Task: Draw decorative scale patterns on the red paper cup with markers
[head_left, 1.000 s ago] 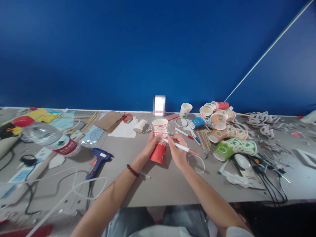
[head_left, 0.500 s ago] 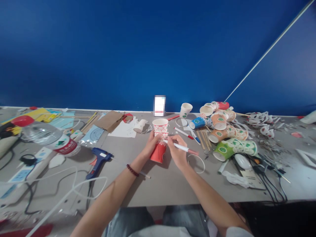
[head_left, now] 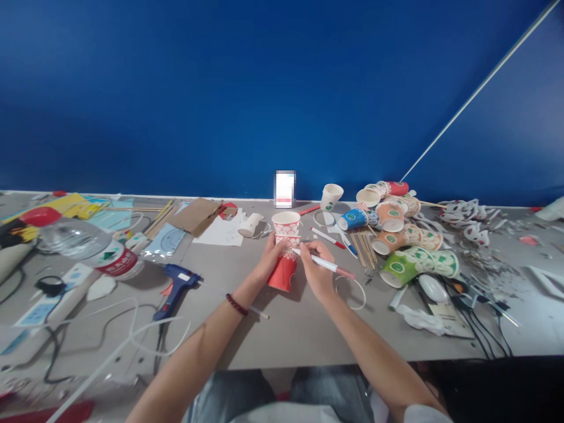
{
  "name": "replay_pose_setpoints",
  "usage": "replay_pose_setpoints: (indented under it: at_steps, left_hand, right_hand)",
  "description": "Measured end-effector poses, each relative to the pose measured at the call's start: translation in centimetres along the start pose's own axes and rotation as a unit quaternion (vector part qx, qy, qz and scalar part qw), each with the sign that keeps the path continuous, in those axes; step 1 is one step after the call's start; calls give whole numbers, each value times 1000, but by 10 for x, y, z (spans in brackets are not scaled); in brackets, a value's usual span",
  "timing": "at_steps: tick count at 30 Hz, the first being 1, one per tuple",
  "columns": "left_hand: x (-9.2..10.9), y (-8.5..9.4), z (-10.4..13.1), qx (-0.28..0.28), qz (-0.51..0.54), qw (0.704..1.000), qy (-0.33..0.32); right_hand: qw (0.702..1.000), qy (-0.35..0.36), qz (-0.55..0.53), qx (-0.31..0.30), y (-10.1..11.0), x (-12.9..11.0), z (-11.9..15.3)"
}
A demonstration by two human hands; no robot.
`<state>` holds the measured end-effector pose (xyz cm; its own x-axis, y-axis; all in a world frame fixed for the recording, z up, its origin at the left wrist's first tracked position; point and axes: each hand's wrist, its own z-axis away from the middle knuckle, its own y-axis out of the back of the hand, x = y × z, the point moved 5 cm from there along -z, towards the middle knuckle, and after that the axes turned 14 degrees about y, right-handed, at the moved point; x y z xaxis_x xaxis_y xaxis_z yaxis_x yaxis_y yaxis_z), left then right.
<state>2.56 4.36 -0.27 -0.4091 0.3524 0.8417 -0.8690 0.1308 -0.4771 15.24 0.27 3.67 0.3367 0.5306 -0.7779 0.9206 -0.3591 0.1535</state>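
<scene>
My left hand (head_left: 269, 258) is closed around a red and white paper cup (head_left: 282, 275), near its middle. The cup's lower part is plain red and tilts slightly. Above it, a white cup with a red scallop pattern (head_left: 286, 226) opens upward; the fingers partly hide where the two join. Between the fingers of my right hand (head_left: 318, 271) is a white marker with a red end (head_left: 326, 262). Its tip is at the cup's patterned side; whether it touches, I cannot tell. Near the right wrist lies a white paper ring (head_left: 356, 294).
On the left are a glue gun (head_left: 176, 288), a plastic bottle (head_left: 94, 247) and a power strip (head_left: 42, 314). A white cup (head_left: 331, 197), wooden sticks (head_left: 363, 249) and several joined paper cups (head_left: 400, 267) lie right. A blurred phone-like screen (head_left: 285, 189) stands by the wall.
</scene>
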Motion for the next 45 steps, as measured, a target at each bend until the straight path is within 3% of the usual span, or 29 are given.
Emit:
replay_pose_setpoints:
  at_steps: [10,19,35,45]
  left_hand:
    - [0,-1,2,-2,16,1000,9]
    - [0,-3,1,-22,31,999,8]
    - [2,-1,1,3,11,1000,-3]
    - [3,-4,1,-27,23,999,0]
  right_hand:
    - [1000,5,11,-21,-2,2,1]
    - [1000,9,6,11,1,3,-1]
    - [1000,-9,8,-11,-1,1,1]
    - [1000,1,1,9,2,5,0]
